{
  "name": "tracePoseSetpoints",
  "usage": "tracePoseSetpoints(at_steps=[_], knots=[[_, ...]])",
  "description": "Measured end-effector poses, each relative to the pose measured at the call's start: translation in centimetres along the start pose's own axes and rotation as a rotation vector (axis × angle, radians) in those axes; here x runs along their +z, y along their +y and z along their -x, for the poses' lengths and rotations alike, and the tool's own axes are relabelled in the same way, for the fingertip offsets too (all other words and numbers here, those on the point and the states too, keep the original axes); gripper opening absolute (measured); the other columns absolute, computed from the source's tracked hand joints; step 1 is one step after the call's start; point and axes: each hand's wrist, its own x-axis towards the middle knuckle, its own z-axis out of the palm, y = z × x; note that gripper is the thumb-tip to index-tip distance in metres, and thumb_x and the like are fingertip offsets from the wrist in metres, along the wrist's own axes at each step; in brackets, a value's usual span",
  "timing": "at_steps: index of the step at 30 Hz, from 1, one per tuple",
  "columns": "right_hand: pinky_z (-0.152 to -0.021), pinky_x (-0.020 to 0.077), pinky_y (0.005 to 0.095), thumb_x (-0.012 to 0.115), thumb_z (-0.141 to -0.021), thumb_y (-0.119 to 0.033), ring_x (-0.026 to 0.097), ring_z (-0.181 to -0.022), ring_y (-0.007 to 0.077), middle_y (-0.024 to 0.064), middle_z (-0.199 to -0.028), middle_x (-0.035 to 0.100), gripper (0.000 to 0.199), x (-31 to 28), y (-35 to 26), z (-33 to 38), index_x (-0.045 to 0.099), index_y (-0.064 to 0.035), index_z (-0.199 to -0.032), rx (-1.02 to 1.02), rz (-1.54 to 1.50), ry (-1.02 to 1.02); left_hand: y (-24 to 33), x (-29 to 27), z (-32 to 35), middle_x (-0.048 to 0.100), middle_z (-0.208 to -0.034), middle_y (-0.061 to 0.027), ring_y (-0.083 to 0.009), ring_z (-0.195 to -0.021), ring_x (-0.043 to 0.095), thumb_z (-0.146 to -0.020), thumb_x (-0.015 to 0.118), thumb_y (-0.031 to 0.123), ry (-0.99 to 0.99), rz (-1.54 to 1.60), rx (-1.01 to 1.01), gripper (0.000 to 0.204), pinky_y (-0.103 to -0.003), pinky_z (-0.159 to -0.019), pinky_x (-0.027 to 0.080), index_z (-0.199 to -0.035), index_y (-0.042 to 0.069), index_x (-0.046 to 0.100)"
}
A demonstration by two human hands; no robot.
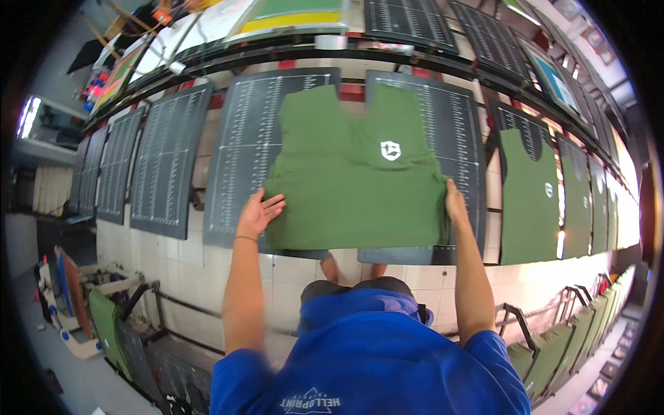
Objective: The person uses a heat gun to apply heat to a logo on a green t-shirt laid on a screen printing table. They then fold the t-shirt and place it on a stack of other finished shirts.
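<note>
A green sleeveless garment [353,181] with a small white emblem on its chest lies spread across two black gridded printing boards [249,138]. My left hand [259,213] rests flat with fingers spread at the garment's lower left edge, partly on the board. At the lower right edge, my right hand [454,205] grips or presses the cloth; its fingers are hidden under the fabric.
More black gridded boards [164,159] run off to the left. To the right, further boards carry green garments [529,197]. Framed screens [290,14] lie on a shelf above. Green chairs [553,349] line the lower right; tiled floor below.
</note>
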Motion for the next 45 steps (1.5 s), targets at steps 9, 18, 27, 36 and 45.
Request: tracePoseSetpoints(at_steps=[9, 18, 27, 36, 45], knots=[[-0.106, 0.0361, 0.0379, 0.04, -0.096, -0.059, 0.051, -0.125, 0.0321, 0.0276, -0.132, 0.054, 0.08, -0.9, -2.7, 1.5, 0.05, 0.0132, -0.129, 0.134, -0.121, -0.049, 0.5, 0.5, -0.1, 0.065, -0.114, -0.0201, -0.0294, -0.092, 0.069, -0.102, 0.043, 0.036, 0.02, -0.049, -0.034, 0.045, -0.036, -0.07, 0.062, -0.131, 0.001, 0.042], [-0.087, 0.0473, 0.0307, 0.065, -0.091, -0.02, 0.062, -0.095, 0.0149, 0.0085, -0.102, 0.069, 0.034, -3.0, -2.3, 6.5, 0.063, 0.004, -0.115, -0.239, -0.138, -0.275, 0.6, 2.4, 9.1, 0.059, -0.122, -0.0246, -0.0296, -0.092, 0.068, -0.103, 0.039, 0.043, -0.064, -0.144, 0.121, 0.054, -0.035, -0.076, 0.058, -0.134, 0.0, 0.034], [-0.081, 0.0443, 0.0247, 0.049, -0.102, -0.032, 0.056, -0.087, 0.0079, 0.0014, -0.096, 0.066, 0.038, -3.8, -1.5, 7.9, 0.063, 0.0025, -0.109, -0.253, -0.419, -0.264, -2.0, 0.8, 13.2, 0.061, -0.119, -0.02, -0.0271, -0.092, 0.067, -0.104, 0.034, 0.044, -0.095, -0.117, 0.174, 0.052, -0.034, -0.076, 0.057, -0.13, 0.0, 0.045], [-0.075, 0.0435, 0.023, 0.053, -0.099, -0.024, 0.055, -0.083, 0.0067, 0.0009, -0.09, 0.064, 0.029, -1.5, -0.6, 5.6, 0.061, 0.003, -0.107, -0.222, -0.481, -0.162, -3.9, 1.2, 12.9, 0.06, -0.122, -0.019, -0.027, -0.094, 0.067, -0.105, 0.032, 0.041, -0.096, -0.091, 0.197, 0.051, -0.035, -0.077, 0.057, -0.132, 0.0, 0.045], [-0.075, 0.0427, 0.0243, 0.053, -0.099, -0.024, 0.053, -0.082, 0.0065, 0.0005, -0.089, 0.063, 0.028, -0.3, 0.7, 1.1, 0.063, 0.0017, -0.102, -0.202, -0.552, -0.059, -4.1, 2.4, 12.5, 0.056, -0.127, -0.0218, -0.0291, -0.096, 0.066, -0.105, 0.036, 0.038, -0.048, -0.078, 0.187, 0.048, -0.036, -0.079, 0.057, -0.134, 0.0, 0.044]])
